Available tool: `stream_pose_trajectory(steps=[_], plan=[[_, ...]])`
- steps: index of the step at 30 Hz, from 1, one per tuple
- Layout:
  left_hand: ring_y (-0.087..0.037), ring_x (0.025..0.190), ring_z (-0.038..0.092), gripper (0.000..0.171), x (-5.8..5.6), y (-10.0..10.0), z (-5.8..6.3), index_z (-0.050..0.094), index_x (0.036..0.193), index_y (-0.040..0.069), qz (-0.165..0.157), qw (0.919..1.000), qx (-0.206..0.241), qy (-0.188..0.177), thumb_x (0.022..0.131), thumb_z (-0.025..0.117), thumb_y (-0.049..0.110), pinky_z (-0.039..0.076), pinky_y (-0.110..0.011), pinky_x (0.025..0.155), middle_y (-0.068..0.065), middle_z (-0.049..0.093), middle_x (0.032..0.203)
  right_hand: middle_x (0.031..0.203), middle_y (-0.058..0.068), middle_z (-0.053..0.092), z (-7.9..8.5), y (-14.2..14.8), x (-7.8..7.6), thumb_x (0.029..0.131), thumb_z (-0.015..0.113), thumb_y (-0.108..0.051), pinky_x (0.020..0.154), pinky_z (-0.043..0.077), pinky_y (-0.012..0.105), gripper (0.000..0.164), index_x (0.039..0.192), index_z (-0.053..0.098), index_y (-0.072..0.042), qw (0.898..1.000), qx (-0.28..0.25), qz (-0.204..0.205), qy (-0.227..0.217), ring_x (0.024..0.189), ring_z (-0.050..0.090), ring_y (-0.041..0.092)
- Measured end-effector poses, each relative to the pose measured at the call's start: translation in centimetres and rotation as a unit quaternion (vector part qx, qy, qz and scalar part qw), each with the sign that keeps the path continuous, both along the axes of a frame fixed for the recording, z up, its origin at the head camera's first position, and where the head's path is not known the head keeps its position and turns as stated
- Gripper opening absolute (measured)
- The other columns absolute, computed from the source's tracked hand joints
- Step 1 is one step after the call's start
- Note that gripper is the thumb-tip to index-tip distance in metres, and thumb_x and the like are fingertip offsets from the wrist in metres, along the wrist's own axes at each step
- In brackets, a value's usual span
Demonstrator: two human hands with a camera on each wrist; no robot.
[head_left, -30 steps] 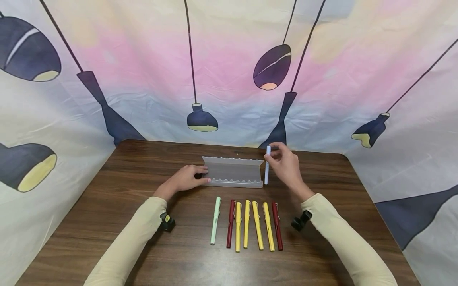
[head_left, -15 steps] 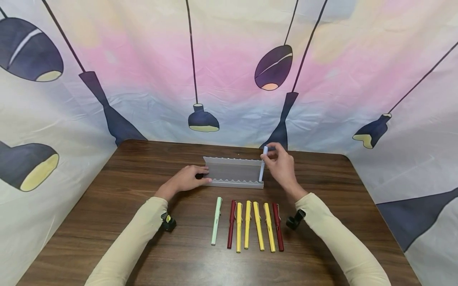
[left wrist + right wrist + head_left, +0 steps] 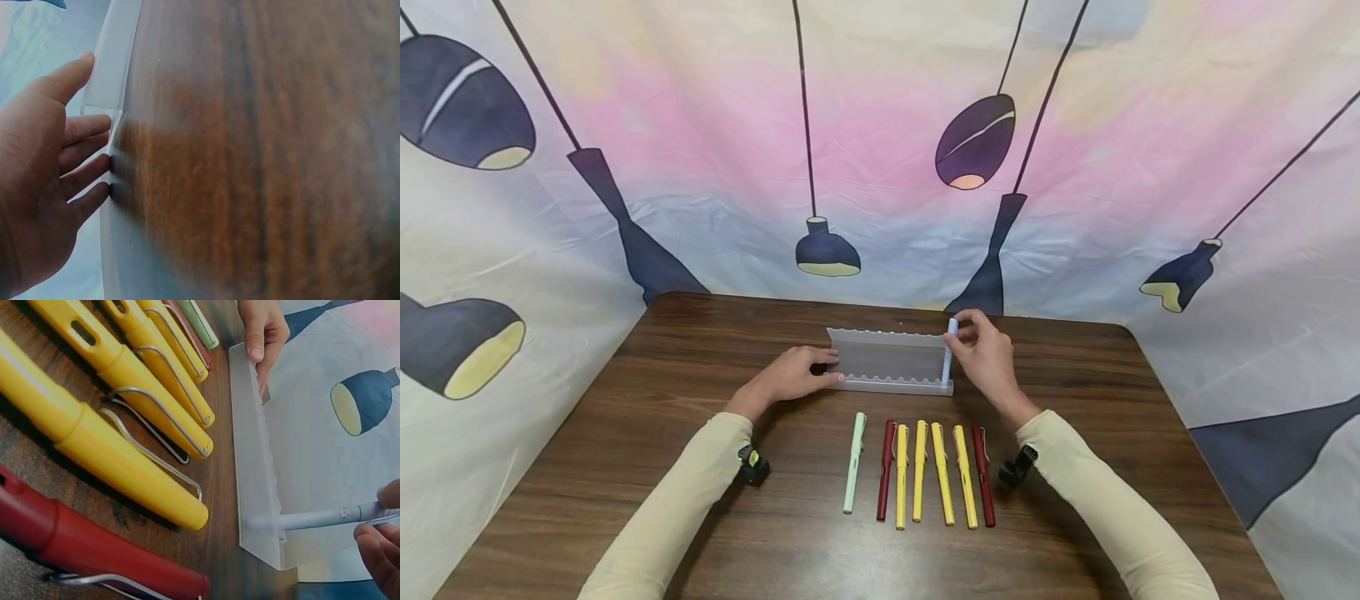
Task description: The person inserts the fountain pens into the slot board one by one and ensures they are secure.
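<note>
My right hand (image 3: pixel 987 352) pinches a pale blue pen (image 3: pixel 950 335) near its upper end. The pen leans in the right end of a clear plastic pen rack (image 3: pixel 887 360) with scalloped edges; in the right wrist view its lower end shows through the rack's front lip. At the rack's left end rests my left hand (image 3: pixel 792 372), thumb on the front lip and fingers straight against the end, as the left wrist view (image 3: pixel 44 156) shows. Nearer on the table lie a mint green pen (image 3: pixel 853 462), a dark red pen (image 3: pixel 886 471), several yellow pens (image 3: pixel 919 471) and another dark red pen (image 3: pixel 983 477).
The brown wooden table (image 3: pixel 715 325) ends a little behind the rack. Behind it hangs a fabric backdrop (image 3: pixel 887 167) printed with lamps. The pens lie in a row, clips toward the rack.
My right hand has moved left with the pale blue pen, from beside the rack into its right end, then lower. My left hand stays at the left end.
</note>
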State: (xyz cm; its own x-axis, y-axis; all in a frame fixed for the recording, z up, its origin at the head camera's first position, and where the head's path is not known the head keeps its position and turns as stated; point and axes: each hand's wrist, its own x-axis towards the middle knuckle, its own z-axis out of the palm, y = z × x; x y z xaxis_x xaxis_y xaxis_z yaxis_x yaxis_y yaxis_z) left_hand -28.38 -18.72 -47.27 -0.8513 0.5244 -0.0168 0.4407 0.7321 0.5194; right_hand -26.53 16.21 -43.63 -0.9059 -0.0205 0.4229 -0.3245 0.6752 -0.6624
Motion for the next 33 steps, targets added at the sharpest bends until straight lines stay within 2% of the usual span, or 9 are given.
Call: stream_pose_trajectory(steps=[5,11,18,26,33], plan=[[-0.035,0.142,0.047,0.062,0.1,0.0,0.1,0.062,0.14,0.001,-0.002,1.0,0.002,0.0,0.1,0.065,0.048,0.04,-0.054,0.114,-0.016,0.052,0.151,0.091,0.01,0.077,-0.2,-0.1,-0.2,0.093,0.079,-0.024,0.069,0.059,0.047,0.032,0.119,0.065,-0.011,1.0,0.015,-0.004,0.01,0.078,0.075,0.024],[-0.034,0.142,0.047,0.061,0.0,0.0,-0.2,0.063,0.139,0.002,0.001,1.0,0.002,0.002,0.099,0.065,0.047,0.04,-0.054,0.114,-0.015,0.053,0.151,0.088,0.008,0.076,-0.1,-0.2,-0.5,0.091,0.08,-0.025,0.074,0.055,0.049,0.033,0.118,0.066,-0.012,0.999,0.031,-0.017,0.001,0.077,0.073,0.024],[-0.033,0.143,0.046,0.063,-0.1,-0.1,-0.4,0.063,0.14,0.003,0.004,1.0,0.004,0.002,0.099,0.064,0.05,0.04,-0.053,0.114,-0.014,0.052,0.152,0.084,0.006,0.076,0.2,-0.3,-0.8,0.092,0.08,-0.026,0.071,0.054,0.049,0.03,0.116,0.068,-0.012,0.998,0.053,-0.024,0.002,0.073,0.07,0.025],[-0.033,0.142,0.047,0.064,-0.3,0.0,-0.3,0.063,0.14,0.004,0.0,1.0,0.0,0.0,0.099,0.064,0.052,0.04,-0.053,0.114,-0.014,0.053,0.151,0.085,0.007,0.076,0.6,0.2,-0.2,0.092,0.078,-0.024,0.075,0.054,0.05,0.03,0.116,0.07,-0.009,0.998,0.055,-0.021,-0.003,0.074,0.073,0.025],[-0.033,0.142,0.048,0.064,-0.5,-0.1,-0.5,0.063,0.14,0.004,-0.002,1.0,0.001,-0.001,0.098,0.064,0.053,0.041,-0.053,0.113,-0.013,0.053,0.151,0.086,0.008,0.076,1.3,1.4,0.8,0.092,0.079,-0.025,0.07,0.055,0.048,0.032,0.118,0.071,-0.008,0.999,0.042,-0.021,0.009,0.075,0.073,0.025]])
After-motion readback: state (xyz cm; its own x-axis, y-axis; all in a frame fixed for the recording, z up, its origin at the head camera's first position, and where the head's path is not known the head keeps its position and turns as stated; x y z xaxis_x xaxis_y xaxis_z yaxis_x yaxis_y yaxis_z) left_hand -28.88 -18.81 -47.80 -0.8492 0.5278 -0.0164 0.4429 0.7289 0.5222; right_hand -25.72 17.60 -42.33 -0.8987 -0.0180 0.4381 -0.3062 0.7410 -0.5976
